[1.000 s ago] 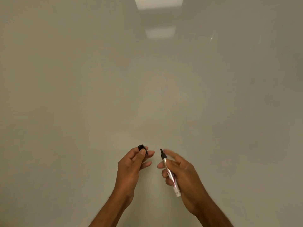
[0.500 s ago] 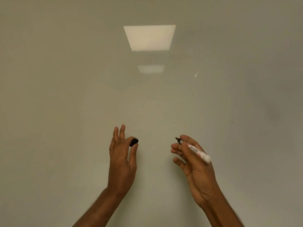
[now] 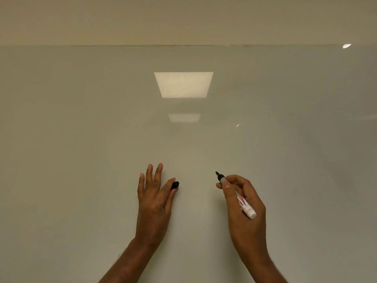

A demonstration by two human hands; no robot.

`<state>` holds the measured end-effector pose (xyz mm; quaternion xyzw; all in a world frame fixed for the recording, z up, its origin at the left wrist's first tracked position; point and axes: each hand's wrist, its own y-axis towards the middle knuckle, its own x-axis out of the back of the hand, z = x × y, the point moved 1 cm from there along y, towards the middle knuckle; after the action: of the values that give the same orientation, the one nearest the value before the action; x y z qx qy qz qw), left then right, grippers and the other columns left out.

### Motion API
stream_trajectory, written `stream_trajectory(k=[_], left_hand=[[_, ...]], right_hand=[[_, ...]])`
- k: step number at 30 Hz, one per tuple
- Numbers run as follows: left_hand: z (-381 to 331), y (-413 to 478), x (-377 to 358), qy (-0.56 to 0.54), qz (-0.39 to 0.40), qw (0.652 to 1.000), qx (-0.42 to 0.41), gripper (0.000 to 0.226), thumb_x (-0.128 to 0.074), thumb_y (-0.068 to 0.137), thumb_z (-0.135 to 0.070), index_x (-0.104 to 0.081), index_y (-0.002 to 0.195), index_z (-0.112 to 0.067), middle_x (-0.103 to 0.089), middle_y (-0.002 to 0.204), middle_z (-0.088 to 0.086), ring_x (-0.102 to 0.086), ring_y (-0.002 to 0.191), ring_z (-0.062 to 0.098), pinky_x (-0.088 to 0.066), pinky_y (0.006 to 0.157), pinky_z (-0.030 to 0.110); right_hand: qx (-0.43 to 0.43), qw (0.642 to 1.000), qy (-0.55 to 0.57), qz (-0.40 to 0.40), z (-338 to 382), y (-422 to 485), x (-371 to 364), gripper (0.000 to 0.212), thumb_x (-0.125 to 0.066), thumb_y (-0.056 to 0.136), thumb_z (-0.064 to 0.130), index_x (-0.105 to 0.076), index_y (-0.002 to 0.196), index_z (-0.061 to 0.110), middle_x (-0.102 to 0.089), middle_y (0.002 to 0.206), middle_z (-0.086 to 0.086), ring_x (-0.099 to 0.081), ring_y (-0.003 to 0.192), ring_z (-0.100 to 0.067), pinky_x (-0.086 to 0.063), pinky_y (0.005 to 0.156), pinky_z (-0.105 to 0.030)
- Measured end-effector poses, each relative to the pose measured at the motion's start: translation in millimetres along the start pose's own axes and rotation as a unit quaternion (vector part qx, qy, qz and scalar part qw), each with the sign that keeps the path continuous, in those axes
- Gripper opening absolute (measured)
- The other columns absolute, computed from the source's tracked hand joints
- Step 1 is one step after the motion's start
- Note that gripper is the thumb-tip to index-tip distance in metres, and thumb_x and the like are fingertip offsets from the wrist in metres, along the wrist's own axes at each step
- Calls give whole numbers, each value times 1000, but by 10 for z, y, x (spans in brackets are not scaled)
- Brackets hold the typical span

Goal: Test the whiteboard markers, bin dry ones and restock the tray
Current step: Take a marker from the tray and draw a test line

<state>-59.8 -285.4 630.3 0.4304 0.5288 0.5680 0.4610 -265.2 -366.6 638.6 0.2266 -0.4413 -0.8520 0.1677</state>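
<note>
While the right hand (image 3: pixel 245 227) grips the uncapped marker (image 3: pixel 243 202) mid-barrel, nib up before the whiteboard (image 3: pixel 81 139) lower middle, the left hand (image 3: pixel 153 203) pinches the cap (image 3: pixel 174 185), other fingers spread. Marker likely light, stiff, smooth: hold the barrel, not the nib.

1. The left hand (image 3: pixel 153 203) is bare, as is the left forearm (image 3: pixel 130 260) toward 7 o'clock.
2. The right hand (image 3: pixel 245 213) and right forearm (image 3: pixel 260 262), toward 5 o'clock, are bare too.
3. The nails (image 3: pixel 150 166) are short and trimmed.
</note>
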Motion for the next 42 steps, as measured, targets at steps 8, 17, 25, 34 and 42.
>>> stream_trajectory(k=[8, 17, 25, 34, 42], left_hand=[[67, 125, -210, 0, -47, 998, -47, 35, -59, 99, -26, -70, 127, -9, -49, 153, 12, -33, 151, 33, -27, 120, 63], [112, 105, -257, 30, -76, 995, -56, 33, -68, 95, -22, -72, 125, -9, -54, 148, 14, -39, 148, 36, -29, 118, 64], [87, 111, -248, 30, -84, 995, -54, 32, -64, 100, -26, -72, 125, -9, -56, 147, 13, -40, 147, 34, -30, 119, 61], [98, 95, -248, 25, -82, 995, -48, 31, -66, 99, -24, -72, 125, -9, -58, 145, 13, -41, 147, 34, -31, 118, 62], [80, 93, -233, 25, -84, 995, -48, 32, -67, 98, -22, -72, 126, -8, -58, 144, 14, -42, 146, 34, -32, 118, 62]], right_hand=[[62, 994, -88, -31, -176, 236, -114, 20, -63, 88, 44, -68, 103, 30, -69, 100, 12, -64, 99, -14, -54, 86, -38], [136, 974, -180, -26, -325, 501, -281, 32, -54, 92, 48, -69, 104, 22, -68, 93, 11, -64, 88, -13, -52, 82, -49], [132, 969, -206, -29, -556, 71, -133, 42, -51, 90, 52, -71, 106, 19, -68, 95, 12, -61, 92, -4, -53, 85, -43], [-27, 985, -169, 0, -849, -527, 139, 54, -30, 105, 34, -63, 109, -8, -61, 75, -29, -62, 115, -37, -38, 89, 1], [139, 975, -164, -50, -474, -135, -6, 17, -66, 88, 37, -70, 103, 31, -67, 102, 21, -63, 100, -5, -51, 86, -37]])
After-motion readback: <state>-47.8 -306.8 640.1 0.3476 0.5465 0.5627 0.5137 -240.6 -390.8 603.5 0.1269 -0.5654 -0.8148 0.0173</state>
